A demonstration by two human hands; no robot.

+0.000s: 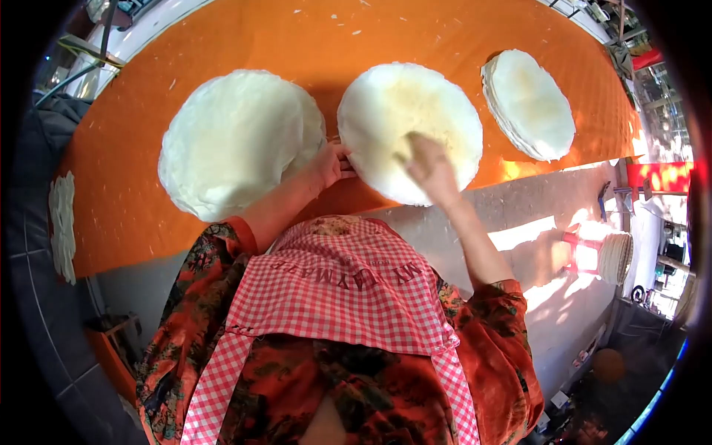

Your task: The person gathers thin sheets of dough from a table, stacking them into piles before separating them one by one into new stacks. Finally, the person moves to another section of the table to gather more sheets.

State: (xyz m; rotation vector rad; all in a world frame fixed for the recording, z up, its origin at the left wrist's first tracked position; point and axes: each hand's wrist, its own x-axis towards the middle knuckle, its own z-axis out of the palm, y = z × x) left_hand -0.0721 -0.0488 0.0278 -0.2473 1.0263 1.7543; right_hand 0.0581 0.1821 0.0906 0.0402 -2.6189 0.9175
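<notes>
In front of me lies a round stack of thin white sheets (386,96), like rice paper, with a yellowish tint in its middle. At its left edge is my left hand (335,165), the fingers closed against the rim; part of the grip is hidden. My right hand (432,169) is over the lower middle of the same stack, its fingers smeared by motion, and I cannot tell whether it touches the top sheet. To the left, a wider pile of white round sheets (222,141) overlaps another beneath it, and my left forearm crosses its lower right edge.
An orange tabletop (319,37) with small white flakes carries everything. Another stack of round sheets (528,104) lies at the right, and more sheets (62,226) hang at the far left edge. A red stool (582,252) stands on the sunlit floor at right.
</notes>
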